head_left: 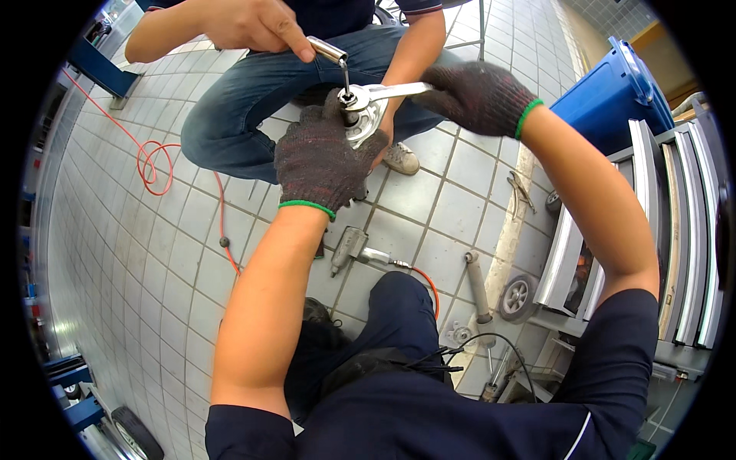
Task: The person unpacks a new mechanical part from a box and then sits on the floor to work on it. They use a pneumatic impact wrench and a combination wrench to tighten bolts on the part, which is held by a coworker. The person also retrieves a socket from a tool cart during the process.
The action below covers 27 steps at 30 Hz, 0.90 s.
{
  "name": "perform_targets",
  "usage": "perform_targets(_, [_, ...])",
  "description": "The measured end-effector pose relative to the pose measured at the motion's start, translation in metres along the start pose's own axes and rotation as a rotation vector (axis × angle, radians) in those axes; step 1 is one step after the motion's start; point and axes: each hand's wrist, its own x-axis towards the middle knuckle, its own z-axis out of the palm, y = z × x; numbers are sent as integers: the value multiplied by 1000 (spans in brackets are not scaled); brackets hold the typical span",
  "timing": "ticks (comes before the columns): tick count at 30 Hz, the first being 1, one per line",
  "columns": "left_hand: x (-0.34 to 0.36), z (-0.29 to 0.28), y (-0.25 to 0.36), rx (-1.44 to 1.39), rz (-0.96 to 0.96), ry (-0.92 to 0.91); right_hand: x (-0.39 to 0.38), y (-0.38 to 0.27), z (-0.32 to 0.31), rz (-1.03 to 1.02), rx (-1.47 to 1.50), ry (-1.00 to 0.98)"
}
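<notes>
The tiled floor runs under everything here. Along the right stands a grey metal tool cart with open, railed sides; deep inside, some orange object shows, though it's too dim to tell what. Across from the wearer, a co-worker in jeans sits low. The blue wheelie bin stands behind the cart, and I cannot see into it. A tyre rests at the lower left, and a red air hose loops over the tiles. Between the wearer and the cart lies a shock absorber, with an impact wrench to its left and pliers further up.

The wearer's left hand, in a dark knitted glove, is curled around the side of a round metal mount, held up between the two people; some of its fingers are hidden. The gloved right hand is closed on the far end of a ring spanner, whose other end sits at the mount's centre. The co-worker's hand reaches to a chrome handle, from which a thin hex bit points down into that same centre.
</notes>
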Motion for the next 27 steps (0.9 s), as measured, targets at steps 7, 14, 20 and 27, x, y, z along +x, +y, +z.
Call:
perform_targets(7, [8, 7, -8, 107, 54, -23, -64, -82, -15, 176, 961, -403])
perform_targets(14, [-5, -3, 33, 45, -51, 61, -32, -236, 34, 324, 1117, 202])
perform_targets(20, [7, -7, -27, 72, 12, 32, -36, -240, 13, 355, 1396, 119])
perform_targets(27, [16, 0, -29, -41, 92, 118, -81, -166, 4, 805, 1882, -317])
